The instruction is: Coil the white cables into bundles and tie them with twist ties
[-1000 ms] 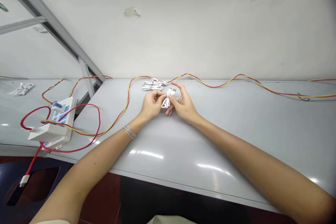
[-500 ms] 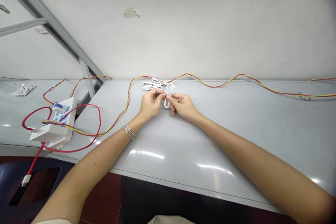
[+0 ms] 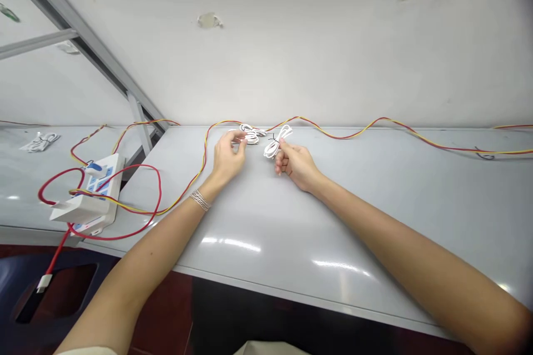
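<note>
A coiled white cable with a dark tie around its middle is pinched between the thumb and fingers of my right hand, tilted up and to the right. To its left, more white cable bundles lie at the back of the grey table. My left hand is at the left side of these bundles, thumb apart from the curved fingers. Its fingertips partly cover the bundles, and whether they touch them I cannot tell.
A white power strip with a plugged-in white adapter and red cable sits on the left. Twisted red-yellow wire runs along the back wall. Another white cable bundle lies far left, beyond a metal frame.
My hands have come apart. The right one has moved slightly right with the tied cable, now tilted, while the left has let go and shifted left to the other bundles.
</note>
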Tool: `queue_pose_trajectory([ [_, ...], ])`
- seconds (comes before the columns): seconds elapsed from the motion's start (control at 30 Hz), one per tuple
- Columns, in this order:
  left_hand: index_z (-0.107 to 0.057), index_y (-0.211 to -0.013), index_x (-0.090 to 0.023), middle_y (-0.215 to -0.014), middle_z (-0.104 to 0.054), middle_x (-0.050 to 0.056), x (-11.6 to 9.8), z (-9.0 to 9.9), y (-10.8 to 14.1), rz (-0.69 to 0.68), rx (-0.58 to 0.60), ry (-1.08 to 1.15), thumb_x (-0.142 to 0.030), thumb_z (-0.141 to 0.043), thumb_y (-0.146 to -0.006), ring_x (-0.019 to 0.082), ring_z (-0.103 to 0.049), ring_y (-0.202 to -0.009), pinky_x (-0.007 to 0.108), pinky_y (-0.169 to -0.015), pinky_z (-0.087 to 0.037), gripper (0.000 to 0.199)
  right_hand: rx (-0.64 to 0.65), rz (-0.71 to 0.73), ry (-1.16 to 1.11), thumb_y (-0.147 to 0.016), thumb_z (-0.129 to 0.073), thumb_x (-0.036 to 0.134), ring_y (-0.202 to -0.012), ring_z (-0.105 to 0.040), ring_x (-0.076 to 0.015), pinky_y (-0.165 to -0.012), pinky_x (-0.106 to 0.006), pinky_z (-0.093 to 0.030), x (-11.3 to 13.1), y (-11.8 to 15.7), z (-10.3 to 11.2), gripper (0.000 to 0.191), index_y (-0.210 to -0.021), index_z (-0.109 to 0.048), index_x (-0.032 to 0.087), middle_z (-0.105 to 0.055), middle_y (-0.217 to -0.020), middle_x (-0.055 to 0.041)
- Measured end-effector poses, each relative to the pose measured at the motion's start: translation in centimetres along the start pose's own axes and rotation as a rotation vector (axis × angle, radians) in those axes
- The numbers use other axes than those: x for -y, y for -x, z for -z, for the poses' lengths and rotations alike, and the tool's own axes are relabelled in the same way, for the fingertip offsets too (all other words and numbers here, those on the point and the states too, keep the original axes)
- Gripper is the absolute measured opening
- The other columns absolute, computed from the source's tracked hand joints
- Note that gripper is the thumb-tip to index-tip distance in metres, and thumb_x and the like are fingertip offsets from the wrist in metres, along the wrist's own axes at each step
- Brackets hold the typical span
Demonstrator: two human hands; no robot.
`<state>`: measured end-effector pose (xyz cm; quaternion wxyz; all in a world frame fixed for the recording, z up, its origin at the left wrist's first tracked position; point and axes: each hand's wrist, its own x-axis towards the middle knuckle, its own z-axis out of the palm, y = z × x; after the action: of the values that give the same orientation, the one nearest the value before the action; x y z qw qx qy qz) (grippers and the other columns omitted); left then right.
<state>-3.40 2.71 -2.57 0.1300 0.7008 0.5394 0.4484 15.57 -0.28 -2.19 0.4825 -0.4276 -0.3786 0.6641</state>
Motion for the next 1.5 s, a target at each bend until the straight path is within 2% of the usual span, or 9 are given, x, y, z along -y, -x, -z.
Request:
queue_pose_trajectory([
  [0.2,-0.064,-0.119,-0.016,-0.127,-0.059,0.016,2.0,-0.1,-0.2,-0.019,0.054,-0.200,-0.006,-0.062,-0.075,0.035,-0.050,-0.124,0.055,-0.108,-0.037,0.045,-0.036,-0.069,-0.148,-0.095,-0.055,0.032,-0.050,-0.058,-0.0124,-0.050,-0.026,-0.047,0.2,-0.5,0.6,0.031,-0.067,-0.056,0.016,-0.059,-0.060,-0.0023],
  [0.4,-0.058,-0.127,-0.021,-0.130,-0.058,0.014,1.4,0.1,0.0,0.040,0.161,-0.441,-0.017,-0.060,-0.083,0.037,-0.048,-0.124,0.057,-0.106,-0.036,0.045,-0.146,-0.003,-0.033,-0.095,-0.050,0.019,-0.062,-0.066,-0.0128,-0.058,-0.026,-0.057,0.2,0.0,-0.4,0.011,-0.101,-0.058,0.013,-0.069,-0.086,-0.0064],
  [0.53,-0.062,-0.119,-0.021,-0.116,-0.063,0.014,1.0,0.4,0.0,0.087,0.168,-0.512,-0.020,-0.059,-0.086,0.037,-0.052,-0.115,0.057,-0.099,-0.037,0.034,-0.233,0.058,0.080,-0.089,-0.054,0.011,-0.059,-0.066,-0.0122,-0.055,-0.026,-0.060,-0.6,0.2,-1.0,0.045,-0.131,-0.043,0.018,-0.067,-0.086,-0.0012],
  [0.67,-0.063,-0.108,-0.020,-0.102,-0.067,0.009,1.3,0.3,-0.3,0.077,0.140,-0.373,-0.013,-0.062,-0.082,0.031,-0.057,-0.102,0.050,-0.095,-0.041,0.027,-0.300,0.116,0.140,-0.085,-0.058,0.011,-0.062,-0.068,-0.0136,-0.055,-0.028,-0.060,-1.3,-0.1,-0.7,0.023,-0.106,-0.051,0.018,-0.061,-0.078,0.0016],
  [0.8,-0.062,-0.107,-0.019,-0.094,-0.065,0.006,1.0,0.0,-0.4,0.012,0.106,0.051,-0.010,-0.064,-0.079,0.020,-0.059,-0.087,0.039,-0.086,-0.047,0.029,-0.162,0.142,0.279,-0.083,-0.058,0.013,-0.053,-0.062,-0.0110,-0.053,-0.026,-0.057,-1.5,-0.2,-0.4,0.008,-0.084,-0.052,0.018,-0.057,-0.067,0.0036],
  [0.93,-0.060,-0.109,-0.019,-0.087,-0.064,0.004,-0.1,-0.4,-0.1,0.037,0.154,0.369,-0.021,-0.065,-0.084,0.014,-0.061,-0.074,0.031,-0.074,-0.049,0.026,-0.059,0.211,0.397,-0.079,-0.065,0.018,-0.055,-0.060,-0.0097,-0.054,-0.024,-0.054,-1.8,-0.1,-0.2,0.013,-0.092,-0.060,0.017,-0.059,-0.069,0.0030],
  [1.1,-0.059,-0.107,-0.017,-0.078,-0.066,0.003,-1.0,-0.9,0.5,0.227,0.418,0.833,-0.038,-0.077,-0.077,0.013,-0.063,-0.066,0.029,-0.069,-0.051,0.040,0.008,0.272,0.473,-0.083,-0.063,0.031,-0.056,-0.061,-0.0108,-0.057,-0.025,-0.052,-2.2,-0.3,0.0,0.025,-0.105,-0.062,0.018,-0.068,-0.077,-0.0006],
  [1.27,-0.062,-0.106,-0.015,-0.076,-0.068,0.003,-1.0,-0.9,0.9,0.365,0.536,0.909,-0.038,-0.077,-0.076,0.015,-0.064,-0.067,0.031,-0.071,-0.053,0.040,0.052,0.321,0.467,-0.085,-0.061,0.040,-0.060,-0.060,-0.0127,-0.058,-0.026,-0.052,-2.4,-0.4,0.0,0.024,-0.090,-0.068,0.018,-0.070,-0.080,-0.0041],
  [1.5,-0.064,-0.092,-0.015,-0.086,-0.068,0.005,-1.2,-1.3,0.9,0.356,0.413,0.745,-0.031,-0.076,-0.074,0.012,-0.062,-0.069,0.027,-0.068,-0.051,0.028,0.066,0.353,0.481,-0.086,-0.060,0.042,-0.058,-0.058,-0.0130,-0.055,-0.026,-0.051,-2.2,-0.3,0.2,0.033,-0.104,-0.071,0.017,-0.068,-0.077,-0.0037],
])
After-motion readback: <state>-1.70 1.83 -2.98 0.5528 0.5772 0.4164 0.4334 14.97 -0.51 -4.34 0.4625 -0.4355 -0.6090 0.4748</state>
